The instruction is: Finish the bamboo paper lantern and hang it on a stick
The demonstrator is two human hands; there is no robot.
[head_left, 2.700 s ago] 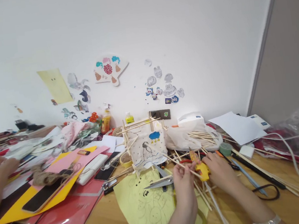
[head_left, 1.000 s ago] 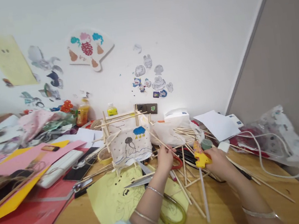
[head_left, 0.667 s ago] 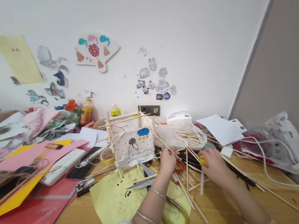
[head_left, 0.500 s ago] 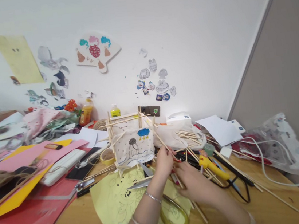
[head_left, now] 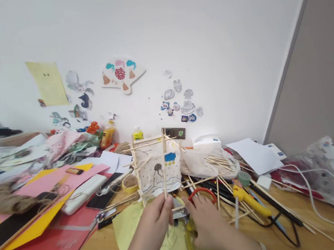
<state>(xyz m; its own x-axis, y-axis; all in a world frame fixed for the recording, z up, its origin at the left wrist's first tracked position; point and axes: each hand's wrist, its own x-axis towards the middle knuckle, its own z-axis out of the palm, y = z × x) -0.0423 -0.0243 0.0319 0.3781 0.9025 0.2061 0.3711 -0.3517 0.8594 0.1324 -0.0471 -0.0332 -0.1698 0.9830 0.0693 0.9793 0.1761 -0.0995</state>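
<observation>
My left hand (head_left: 159,213) is closed around a thin wooden stick (head_left: 163,168), which stands up from the fingers in front of a small stick frame. White cloth panels (head_left: 149,176) with drawings of a blue cloud and a dark-headed figure cover that frame. Beside it, my right hand (head_left: 208,220) has its fingers at the red-handled scissors (head_left: 211,193); the blades are mostly hidden by the hands. A yellow paper (head_left: 127,224) with pencil lines lies below both hands. On it, a clear yellowish tape roll (head_left: 190,245) sits partly under my right hand.
A yellow glue gun (head_left: 251,202) lies to the right among loose sticks and pens. Behind are a plastic bag of sticks (head_left: 196,162) and white paper (head_left: 252,154). A white cable (head_left: 304,189) crosses the right side. Papers, twine (head_left: 13,198) and a red folder (head_left: 53,246) crowd the left.
My left hand has moved left and down, now with the stick upright in it. The right hand has shifted left onto the scissors' handle. The view has tilted up and turned left.
</observation>
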